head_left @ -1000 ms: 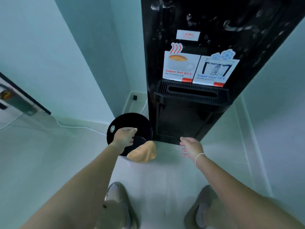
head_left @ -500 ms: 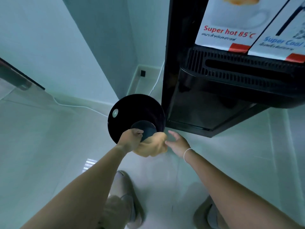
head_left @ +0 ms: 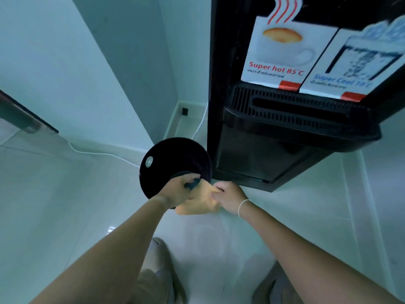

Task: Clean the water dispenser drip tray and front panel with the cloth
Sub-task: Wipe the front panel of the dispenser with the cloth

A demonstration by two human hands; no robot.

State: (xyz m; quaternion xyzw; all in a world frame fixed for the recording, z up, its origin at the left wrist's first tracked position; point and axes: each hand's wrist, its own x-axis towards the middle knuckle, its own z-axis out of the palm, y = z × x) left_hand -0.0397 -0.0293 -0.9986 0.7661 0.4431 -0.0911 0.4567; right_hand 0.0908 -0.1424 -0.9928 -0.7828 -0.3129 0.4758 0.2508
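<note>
Cloth low by the black dispenser, tray grille above

The orange cloth [head_left: 198,204] is bunched in a soft crumpled lump near the floor, left of the dispenser's base. The water dispenser [head_left: 232,62] is tall and glossy black; its front panel [head_left: 317,9] carries 2 white stickers, "Super hot 85°C" and "Super Cool 10°C". The black slotted drip tray [head_left: 295,113] juts out just beneath them.
</note>
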